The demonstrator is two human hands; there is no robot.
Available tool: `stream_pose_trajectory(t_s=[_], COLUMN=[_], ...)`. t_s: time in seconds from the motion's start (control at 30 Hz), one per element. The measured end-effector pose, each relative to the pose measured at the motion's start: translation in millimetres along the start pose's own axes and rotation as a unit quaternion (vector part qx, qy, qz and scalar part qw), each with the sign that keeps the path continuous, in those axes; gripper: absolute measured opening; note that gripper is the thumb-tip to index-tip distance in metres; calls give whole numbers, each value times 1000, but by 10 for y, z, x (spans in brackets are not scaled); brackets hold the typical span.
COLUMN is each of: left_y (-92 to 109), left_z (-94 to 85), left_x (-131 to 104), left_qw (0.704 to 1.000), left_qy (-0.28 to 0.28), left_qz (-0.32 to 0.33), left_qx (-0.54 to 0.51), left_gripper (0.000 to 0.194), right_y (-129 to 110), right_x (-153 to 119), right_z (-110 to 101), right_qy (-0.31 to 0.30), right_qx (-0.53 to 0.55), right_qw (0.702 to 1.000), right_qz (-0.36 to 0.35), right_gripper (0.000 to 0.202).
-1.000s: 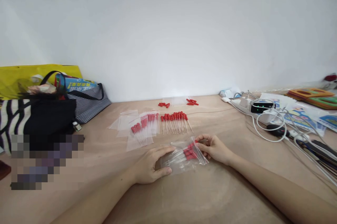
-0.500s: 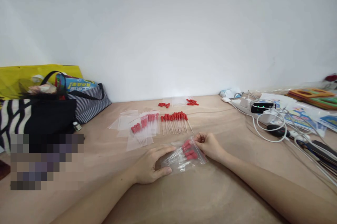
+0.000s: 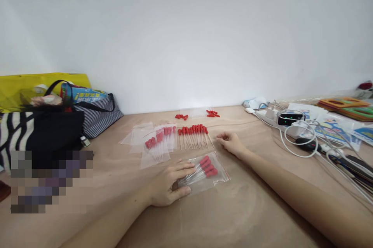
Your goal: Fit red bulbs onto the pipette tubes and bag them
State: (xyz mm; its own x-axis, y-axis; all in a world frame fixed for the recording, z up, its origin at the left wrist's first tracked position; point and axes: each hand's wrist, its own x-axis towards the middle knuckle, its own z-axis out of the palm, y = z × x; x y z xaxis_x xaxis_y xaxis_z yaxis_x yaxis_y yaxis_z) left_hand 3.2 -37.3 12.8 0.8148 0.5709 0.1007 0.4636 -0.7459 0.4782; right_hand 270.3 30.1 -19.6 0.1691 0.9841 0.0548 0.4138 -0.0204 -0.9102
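A clear zip-lock bag (image 3: 220,165) lies in front of me with several red-bulbed glass droppers (image 3: 207,166) inside, their bulbs toward its red-striped mouth. My left hand (image 3: 175,180) holds the bag's left end against the table, fingers on top and thumb at the near edge. Farther off, a row of loose droppers (image 3: 192,136) lies side by side, bulbs away from me. Beside the right end of that row is my right hand (image 3: 230,143), fingers bent and slightly apart, with nothing visible in them. Filled bags (image 3: 159,143) overlap left of the row.
Loose red bulbs (image 3: 213,113) and small glass tubes (image 3: 198,115) lie near the wall. On the left stand a striped bag (image 3: 101,118) and a black bag (image 3: 55,131). A power strip (image 3: 271,118) with tangled white cables and printed sheets (image 3: 332,127) occupy the right.
My right hand has let go of the bag's mouth and moved away from me toward the loose droppers. The bag now lies flatter, its droppers closer together; my left hand stays on it.
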Motion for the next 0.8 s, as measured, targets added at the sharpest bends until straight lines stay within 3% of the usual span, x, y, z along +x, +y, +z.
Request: stream_pose_trajectory(t_s=[0.13, 0.23, 0.37, 0.5, 0.8], left_y=[-11, -16, -14, -6, 15], left_z=[-3, -18, -20, -2, -13], left_x=[-33, -60, -70, -62, -59], left_qw=[999, 998, 997, 998, 999], left_qy=[31, 37, 32, 32, 30], left_qz=[20, 49, 53, 43, 28], left_qx=[-11, -30, -37, -30, -15], left_gripper=[39, 37, 38, 38, 39], right_y=[-107, -208, -341, -446, -487], right_x=[289, 390, 402, 390, 469], right_z=[174, 266, 299, 273, 265], right_qy=[5, -21, -66, -86, -52], right_qx=[-42, -82, -123, -153, -166], right_qw=[999, 995, 987, 978, 978], right_qz=[22, 48, 76, 110, 117], right_gripper=[32, 28, 13, 11, 20])
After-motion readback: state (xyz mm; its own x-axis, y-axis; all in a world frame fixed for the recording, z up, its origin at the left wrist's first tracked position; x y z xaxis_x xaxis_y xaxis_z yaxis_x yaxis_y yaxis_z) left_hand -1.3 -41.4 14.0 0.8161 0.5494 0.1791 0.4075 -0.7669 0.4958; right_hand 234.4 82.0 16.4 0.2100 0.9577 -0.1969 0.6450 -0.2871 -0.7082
